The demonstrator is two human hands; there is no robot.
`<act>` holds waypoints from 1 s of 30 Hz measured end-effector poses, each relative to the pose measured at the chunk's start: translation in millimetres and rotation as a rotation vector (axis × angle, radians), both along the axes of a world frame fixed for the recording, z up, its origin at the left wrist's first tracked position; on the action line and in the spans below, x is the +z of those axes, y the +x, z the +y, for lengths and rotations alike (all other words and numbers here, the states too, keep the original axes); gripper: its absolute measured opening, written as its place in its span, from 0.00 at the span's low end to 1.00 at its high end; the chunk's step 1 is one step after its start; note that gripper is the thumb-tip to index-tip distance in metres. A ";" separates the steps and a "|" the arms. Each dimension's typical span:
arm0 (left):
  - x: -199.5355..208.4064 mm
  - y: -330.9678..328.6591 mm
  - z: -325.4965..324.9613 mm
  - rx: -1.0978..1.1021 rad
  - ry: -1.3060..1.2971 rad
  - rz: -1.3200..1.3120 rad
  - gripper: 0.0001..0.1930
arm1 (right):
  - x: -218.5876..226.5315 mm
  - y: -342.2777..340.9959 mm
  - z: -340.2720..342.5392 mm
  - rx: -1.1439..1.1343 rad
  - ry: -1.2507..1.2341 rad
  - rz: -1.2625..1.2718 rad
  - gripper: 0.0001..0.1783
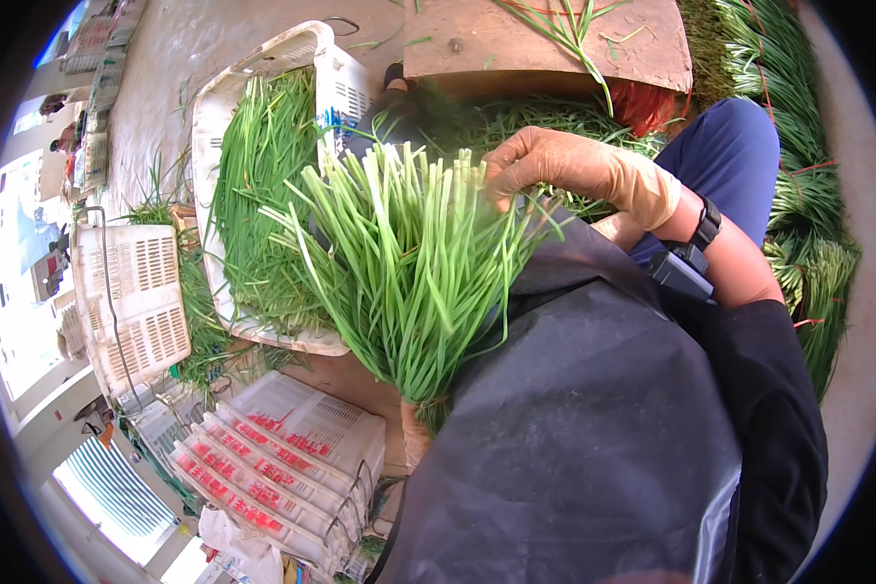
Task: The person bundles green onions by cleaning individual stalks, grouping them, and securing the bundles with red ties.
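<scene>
As the green bunch [409,277] fills our view's centre, our left hand [415,440] meets it at six o'clock, fingers hidden; we cannot tell their state. Between one and two o'clock, our right hand [560,167] presses curled fingers together beside the pale stalk ends [460,180].

Looks down from the person's head, as the left of two wide fisheye cameras worn side by side. Faces the dark apron [574,419] and a bunch of green stalks [414,282] from close above. Reaches past a white crate [346,88] at upper left to the floor [170,88] well beyond, bending straight edges toward a dark rounded rim.
</scene>
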State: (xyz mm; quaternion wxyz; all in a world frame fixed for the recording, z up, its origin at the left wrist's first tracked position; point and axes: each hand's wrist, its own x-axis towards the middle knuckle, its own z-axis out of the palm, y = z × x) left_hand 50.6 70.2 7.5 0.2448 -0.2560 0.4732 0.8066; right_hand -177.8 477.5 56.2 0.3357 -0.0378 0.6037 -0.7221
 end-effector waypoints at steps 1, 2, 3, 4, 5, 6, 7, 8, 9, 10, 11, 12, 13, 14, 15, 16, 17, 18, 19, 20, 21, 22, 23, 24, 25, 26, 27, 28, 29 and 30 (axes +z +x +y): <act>0.2 0.3 0.4 0.004 -0.003 -0.006 0.25 | -4.8 0.0 1.1 0.060 -0.024 0.007 0.12; 1.1 -0.1 0.8 0.010 -0.002 -0.013 0.25 | -2.0 -0.8 5.6 0.021 -0.036 0.131 0.11; 1.7 -1.2 0.0 0.012 -0.002 -0.020 0.25 | -0.5 -1.7 9.7 -0.137 -0.142 0.106 0.10; 1.9 1.3 0.3 0.024 -0.008 -0.024 0.25 | -2.2 -5.2 11.9 -0.281 -0.252 0.079 0.10; 2.2 -0.9 0.5 0.017 -0.006 -0.025 0.25 | -6.0 -12.8 28.0 -0.308 -0.494 0.108 0.10; 1.5 -2.8 0.0 0.015 -0.003 -0.028 0.25 | -13.3 -21.6 49.8 -0.330 -0.736 0.138 0.09; 2.3 -5.8 0.2 0.004 0.000 -0.031 0.25 | -22.5 -22.6 69.5 -0.419 -0.653 0.092 0.15; 2.6 -6.1 1.2 0.004 -0.003 -0.033 0.25 | -25.7 -20.6 91.1 -0.277 -0.186 0.091 0.17; 3.8 -6.6 0.9 0.004 -0.009 -0.034 0.25 | -41.8 -17.4 84.9 -0.137 0.151 0.320 0.19; 4.1 -12.1 1.8 -0.013 -0.008 -0.034 0.25 | -52.6 -9.3 84.2 -0.009 0.504 0.540 0.23; 5.7 -8.7 1.9 0.004 -0.016 -0.039 0.25 | -23.7 -3.0 58.3 0.085 0.696 0.388 0.29; 6.4 -6.1 2.2 0.013 -0.019 -0.047 0.25 | -13.9 2.3 41.7 0.076 0.449 0.287 0.38; 6.1 -6.0 2.4 0.015 -0.016 -0.053 0.25 | -7.3 5.5 27.6 0.140 0.348 0.210 0.41; 5.4 -4.3 2.2 0.026 -0.015 -0.059 0.25 | 10.5 11.0 10.9 0.189 0.369 0.191 0.43; 5.8 -3.9 2.5 0.029 -0.020 -0.060 0.25 | 4.7 10.9 -2.9 0.256 0.177 0.213 0.39; 6.3 -6.3 2.7 0.023 -0.018 -0.062 0.25 | 1.0 11.5 -15.4 0.324 -0.014 0.209 0.34; 7.4 -12.0 3.6 0.004 -0.016 -0.061 0.25 | -12.3 16.2 -25.7 0.254 -0.099 0.242 0.28; 8.8 -17.3 4.6 -0.016 -0.013 -0.061 0.25 | -21.0 19.8 -29.4 0.184 -0.184 0.276 0.23; 9.3 -15.3 5.1 -0.008 -0.018 -0.063 0.25 | -19.5 18.1 -27.9 0.191 -0.192 0.275 0.23; 10.1 -13.5 3.9 0.000 -0.023 -0.064 0.25 | -15.2 15.2 -22.0 0.153 -0.236 0.171 0.18; 10.6 -13.4 3.9 0.004 -0.027 -0.067 0.25 | -12.3 12.0 -16.4 0.114 -0.277 0.066 0.16; 10.7 -13.2 4.4 0.007 -0.028 -0.067 0.25 | -12.2 9.8 -11.6 0.026 -0.351 0.054 0.18; 10.8 -13.1 4.7 0.009 -0.027 -0.071 0.26 | -15.1 5.9 -3.2 -0.054 -0.437 0.068 0.19; 11.1 -12.5 4.8 0.010 -0.028 -0.071 0.26 | -19.1 1.1 7.8 -0.136 -0.521 0.082 0.20; 11.3 -14.0 5.4 0.007 -0.026 -0.073 0.26 | -18.6 -3.5 22.5 -0.194 -0.652 0.066 0.21; 11.3 -14.3 5.3 0.007 -0.024 -0.074 0.26 | -19.3 -8.1 38.5 -0.253 -0.785 0.050 0.23; 10.7 -15.7 5.8 0.004 -0.025 -0.076 0.26 | -25.4 -13.9 53.3 -0.245 -0.799 0.151 0.23; 11.3 -15.7 5.4 0.005 -0.029 -0.076 0.26 | -18.5 -14.7 76.2 -0.083 -0.442 0.266 0.22; 11.4 -17.1 5.6 0.001 -0.032 -0.075 0.26 | -21.1 -10.2 74.0 0.017 -0.006 0.316 0.19; 11.6 -18.0 5.7 0.000 -0.033 -0.076 0.26 | -22.8 -4.6 64.7 0.089 0.358 0.396 0.23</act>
